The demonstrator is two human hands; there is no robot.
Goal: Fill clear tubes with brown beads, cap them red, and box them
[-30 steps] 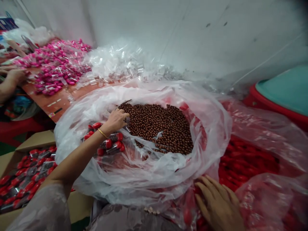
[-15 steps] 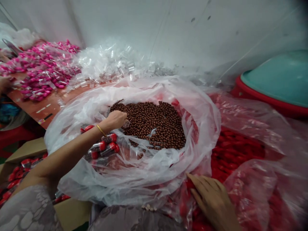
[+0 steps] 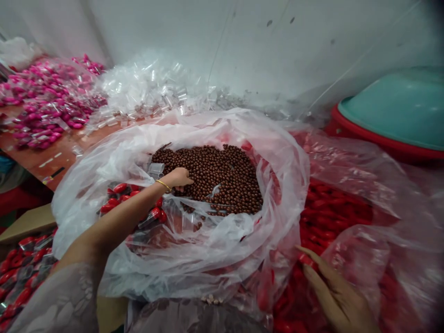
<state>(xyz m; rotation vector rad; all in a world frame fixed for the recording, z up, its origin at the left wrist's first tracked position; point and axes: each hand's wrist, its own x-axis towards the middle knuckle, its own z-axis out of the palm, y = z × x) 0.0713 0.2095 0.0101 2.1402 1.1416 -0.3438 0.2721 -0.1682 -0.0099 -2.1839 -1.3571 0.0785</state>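
My left hand (image 3: 178, 178), with a gold bangle at the wrist, reaches over brown beads (image 3: 225, 171) in an open, translucent plastic bag (image 3: 208, 249). Its fingers are curled down at the beads; whatever they hold is hidden. Beside it lie clear tubes (image 3: 156, 169) and several filled, red-capped tubes (image 3: 121, 189). At the lower right my right hand (image 3: 336, 286) pinches a red cap (image 3: 308, 261) between thumb and fingers, above a bag of red caps (image 3: 329, 217).
Pink capped pieces (image 3: 52, 101) and clear empty tubes (image 3: 152, 88) are heaped along the wall. A box (image 3: 31, 224) of red-capped tubes stands at lower left. A teal basin (image 3: 398, 106) rests in a red one at right.
My left hand has moved slightly right and down over the beads. My right hand has moved right and turned, and a red cap now shows in its fingers. The view has shifted.
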